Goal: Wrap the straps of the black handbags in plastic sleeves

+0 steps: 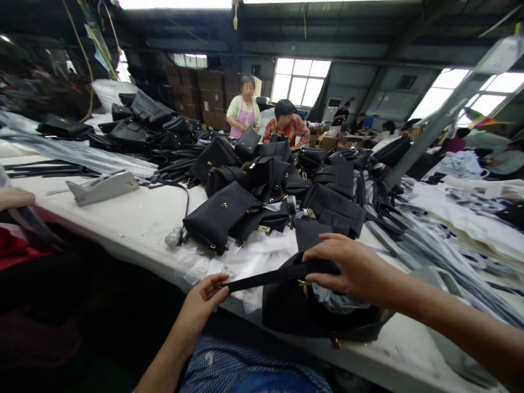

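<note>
"Looking at those two hands, what do they have between them?"

"A black strap (pixel 266 278). The left hand (pixel 200 305) pinches one end between thumb and fingers, and the right hand (pixel 356 270) is closed on the other part. They're well apart, the strap slanting up toward the right."

"And beneath it?"

"An open black bag (pixel 282 314), right at the near edge of the white surface (pixel 135 218), with crumpled clear plastic (pixel 335 300) in its mouth. The right hand is above it; I can't tell whether the strap is joined to it."

"What's that behind?"

"A heap of black bags (pixel 223 210) with gold-coloured fittings, and pale plastic wrapping (pixel 266 245) spread just in front of it."

"Anything over to the left?"

"A grey plastic tool (pixel 104 188) lying on the surface, and another person's hand (pixel 14 197) past the surface's left edge. Two people, one in a pink apron (pixel 245 121), are beyond the heap."
</note>
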The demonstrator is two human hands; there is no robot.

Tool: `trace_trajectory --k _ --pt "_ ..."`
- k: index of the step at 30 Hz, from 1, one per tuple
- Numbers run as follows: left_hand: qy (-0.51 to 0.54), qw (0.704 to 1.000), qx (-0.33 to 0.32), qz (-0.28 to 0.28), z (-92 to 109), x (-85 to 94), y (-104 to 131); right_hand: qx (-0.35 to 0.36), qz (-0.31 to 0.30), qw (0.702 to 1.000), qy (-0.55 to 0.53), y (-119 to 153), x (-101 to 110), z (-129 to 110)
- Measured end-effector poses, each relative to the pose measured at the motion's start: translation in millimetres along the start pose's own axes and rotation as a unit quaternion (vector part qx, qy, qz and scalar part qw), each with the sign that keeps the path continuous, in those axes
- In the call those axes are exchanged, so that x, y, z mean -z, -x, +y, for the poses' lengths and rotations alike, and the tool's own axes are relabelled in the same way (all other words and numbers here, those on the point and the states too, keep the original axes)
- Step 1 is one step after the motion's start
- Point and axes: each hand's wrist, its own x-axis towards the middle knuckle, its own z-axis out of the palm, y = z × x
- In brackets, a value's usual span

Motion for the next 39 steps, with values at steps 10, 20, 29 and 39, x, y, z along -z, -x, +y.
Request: trace_trajectory --k 10,20,29,39 --pt "-0.166 0.944 -0.241 -0.153 55.6 -83.4 6.4 -0.017 0.016 0.986 -0.166 10.8 -1.3 4.2" --pt "-0.059 0.979 -0.083 -0.179 51.2 -98.6 -11.2 -0.081 0.185 0.976 -0.076 48.4 -66.3 -29.5" --pt "-0.082 0.966 -0.101 -0.225 54.9 -93.6 -11.3 -0.193 0.163 0.955 -0.154 11.9 -90.7 -36.7" --pt "-0.078 0.957 -0.092 -0.264 57.4 -86.8 -16.7 -0.243 0.165 0.930 -0.222 14.3 -95.6 -37.3"
